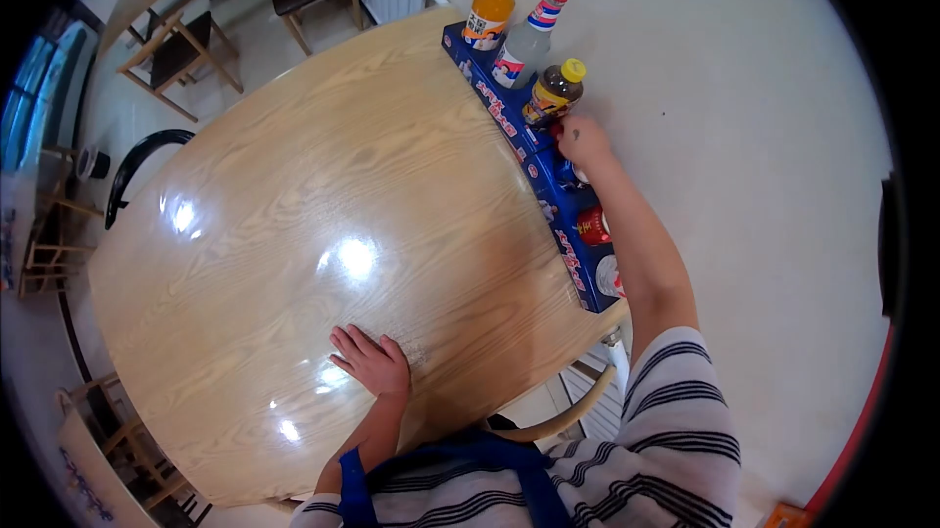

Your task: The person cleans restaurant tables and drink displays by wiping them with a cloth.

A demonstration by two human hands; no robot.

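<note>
Head view: 3 bottles, at least 2 cans already in blue box, bench edge. R hand curled by dark bottle, can't tell if gripping; that slot's prob. unfinished. L hand flat, empty.

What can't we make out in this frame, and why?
What the right hand touches or holds: head view, hidden by the hand itself.
Right side of the silver-and-red can: head view, behind the right forearm.
Fine print on the blue holder: head view, too small.
Orange item: head view, cut by the bottom edge.
</note>
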